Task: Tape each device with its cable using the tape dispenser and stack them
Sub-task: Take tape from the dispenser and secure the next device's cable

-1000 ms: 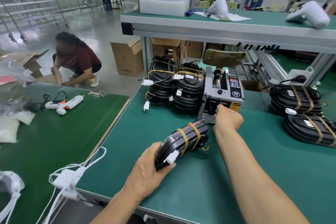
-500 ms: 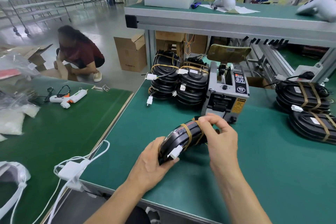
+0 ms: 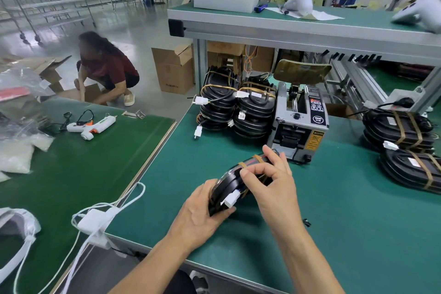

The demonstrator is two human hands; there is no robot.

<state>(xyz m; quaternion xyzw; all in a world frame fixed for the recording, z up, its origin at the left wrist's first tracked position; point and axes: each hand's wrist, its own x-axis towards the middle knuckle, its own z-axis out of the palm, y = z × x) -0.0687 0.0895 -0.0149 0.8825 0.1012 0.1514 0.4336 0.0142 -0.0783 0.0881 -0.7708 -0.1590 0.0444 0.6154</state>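
Note:
A black oval device (image 3: 229, 182) with its cable and white plug stands on edge over the green mat, brown tape bands across it. My left hand (image 3: 202, 213) grips its near end. My right hand (image 3: 269, 174) presses on its top, fingers pinched at a tape band. The grey tape dispenser (image 3: 298, 124) stands just behind. Two stacks of taped devices (image 3: 236, 107) sit left of the dispenser. More taped devices (image 3: 401, 131) lie at the right.
A raised shelf (image 3: 298, 28) spans the back with white foam boxes and white shells. On the left table lie a glue gun (image 3: 91, 125), plastic bags and a white adapter with cord (image 3: 91, 222). A person crouches on the floor by cardboard boxes.
My right hand came back from the dispenser's slot to the device and now presses tape onto it. My left hand kept hold of the device throughout.

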